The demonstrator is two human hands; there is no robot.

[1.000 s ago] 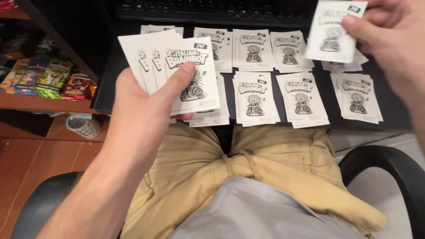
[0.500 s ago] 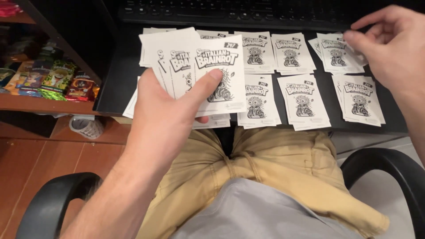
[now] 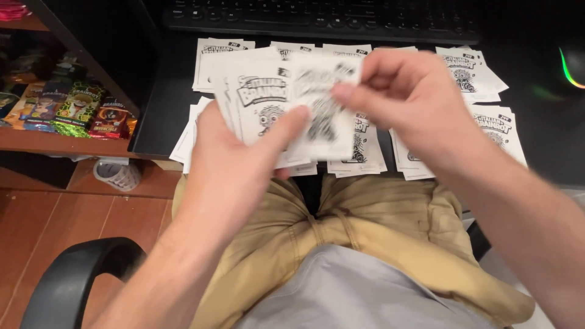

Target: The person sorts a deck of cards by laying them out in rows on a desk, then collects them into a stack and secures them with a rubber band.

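Observation:
My left hand [image 3: 234, 164] holds a fanned stack of white sticker cards [image 3: 259, 103] with black cartoon drawings, thumb pressed across the front. My right hand [image 3: 402, 100] has come over to the fan and pinches its front card [image 3: 323, 103], which is blurred by motion. Beneath both hands, several small piles of the same cards [image 3: 472, 73] lie in two rows on the black desk [image 3: 161, 103].
A black keyboard [image 3: 317, 17] runs along the back of the desk. A wooden shelf at the left carries colourful foil packets [image 3: 73, 109]. Black chair armrests [image 3: 73, 274] flank my lap in tan trousers. A green-lit mouse [image 3: 573, 67] sits at the far right.
My right hand let go of a card on the upper right pile, then swung left to the fan and gripped its front card. My left hand shifted slightly right.

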